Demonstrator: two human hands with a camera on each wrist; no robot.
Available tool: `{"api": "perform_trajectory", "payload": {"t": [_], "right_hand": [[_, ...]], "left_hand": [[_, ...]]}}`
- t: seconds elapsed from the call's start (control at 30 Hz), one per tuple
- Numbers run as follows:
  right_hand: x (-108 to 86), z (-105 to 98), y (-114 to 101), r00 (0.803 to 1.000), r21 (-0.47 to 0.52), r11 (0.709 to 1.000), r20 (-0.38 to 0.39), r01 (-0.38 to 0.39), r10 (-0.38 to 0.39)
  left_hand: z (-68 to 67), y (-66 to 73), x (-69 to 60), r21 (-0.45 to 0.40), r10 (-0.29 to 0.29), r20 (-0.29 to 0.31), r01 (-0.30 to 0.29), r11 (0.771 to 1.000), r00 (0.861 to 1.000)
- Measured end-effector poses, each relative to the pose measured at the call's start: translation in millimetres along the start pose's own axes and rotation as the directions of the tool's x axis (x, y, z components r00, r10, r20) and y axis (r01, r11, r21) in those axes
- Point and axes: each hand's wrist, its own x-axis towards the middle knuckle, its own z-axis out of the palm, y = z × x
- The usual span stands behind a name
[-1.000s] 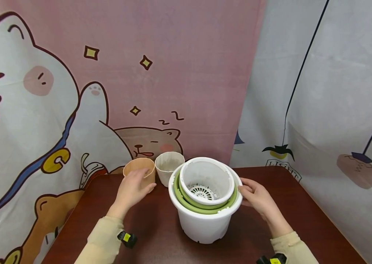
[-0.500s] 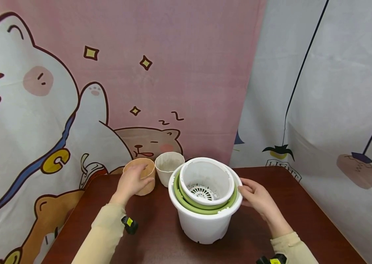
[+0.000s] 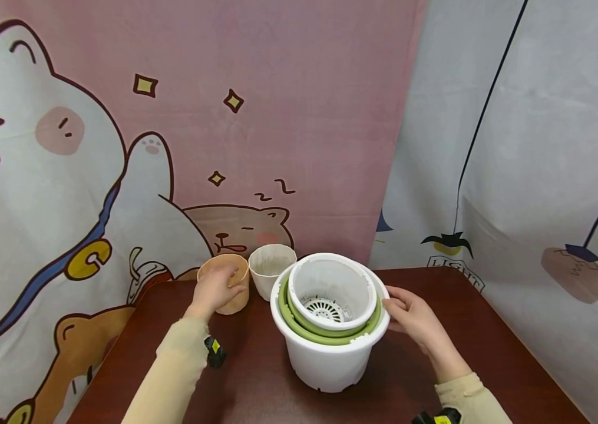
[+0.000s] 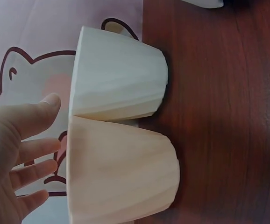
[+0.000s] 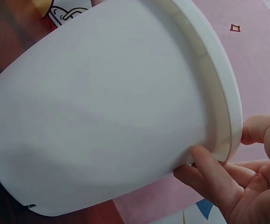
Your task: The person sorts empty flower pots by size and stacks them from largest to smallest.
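On the right of the large white pot (image 3: 327, 365), my right hand (image 3: 416, 321) pinches the rim; in the right wrist view the thumb lies on the rim of the white pot (image 5: 102, 102) and the fingers of the hand (image 5: 247, 177) beneath it. Nested in that pot are a green pot (image 3: 325, 337) and a smaller white pot (image 3: 330, 282) with a slotted bottom. My left hand (image 3: 215, 290) hovers over the orange pot (image 3: 240, 297). In the left wrist view the hand (image 4: 18, 158) has spread fingers beside the mouth of the orange pot (image 4: 121, 172), gripping nothing.
A small cream pot (image 3: 271, 268) stands behind, between the orange pot and the large white one, touching the orange pot in the left wrist view. The dark red table (image 3: 256, 377) ends at a printed cloth backdrop (image 3: 304, 118).
My left hand has shifted slightly left from the orange pot's near side, while its wrist and sleeve have moved a little to the right. The right hand and the nested pots have stayed put.
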Motion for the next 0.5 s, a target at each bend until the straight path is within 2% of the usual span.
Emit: {"api": "perform_trajectory", "payload": {"t": [0.2, 0.5], "right_hand": [[-0.2, 0.1, -0.3, 1.000, 0.006, 1.000, 0.004, 0.005, -0.005], [-0.8, -0.2, -1.1, 1.000, 0.007, 1.000, 0.004, 0.009, -0.009]], "left_hand": [[7.2, -2.0, 0.3, 0.032, -0.024, 0.013, 0.023, 0.999, 1.000], [18.2, -6.4, -3.8, 0.102, -0.013, -0.002, 0.014, 0.995, 1.000]]}}
